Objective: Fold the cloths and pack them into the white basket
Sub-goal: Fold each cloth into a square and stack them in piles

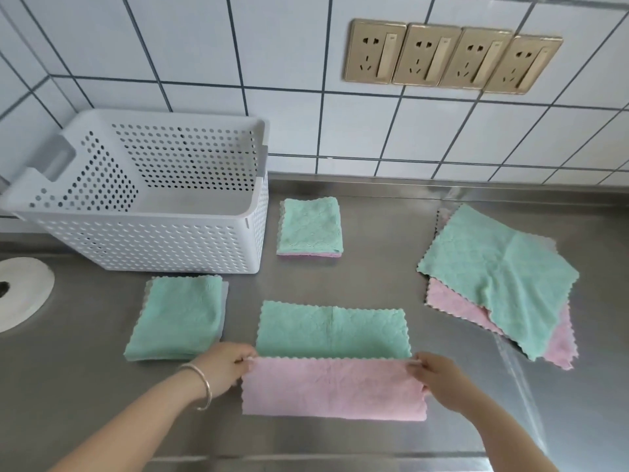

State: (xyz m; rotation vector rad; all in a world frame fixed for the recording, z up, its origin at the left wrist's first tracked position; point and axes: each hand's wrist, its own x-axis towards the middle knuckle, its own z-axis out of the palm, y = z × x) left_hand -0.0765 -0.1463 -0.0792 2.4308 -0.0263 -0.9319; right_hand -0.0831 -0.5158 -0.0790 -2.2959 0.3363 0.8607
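Head view: the only view, looking down on a steel table.
Step in hand: folding the cloth at lower centre, pink face turned up over green.
Left hand: fingers pinching the cloth's left pink corner.
Right hand: fingers pinching the right pink corner.
White basket: upper left of the frame, nothing visible inside.
Folded cloths: one just below the basket, one small stack just to its right.
Unfolded pile: right of the frame, green over pink.
Doing it well: carry both corners up together, level, to meet the far green edge; match the scalloped edges, then smooth flat before the next fold.
Writing: none readable; the wall sockets at upper right show no legible marks.
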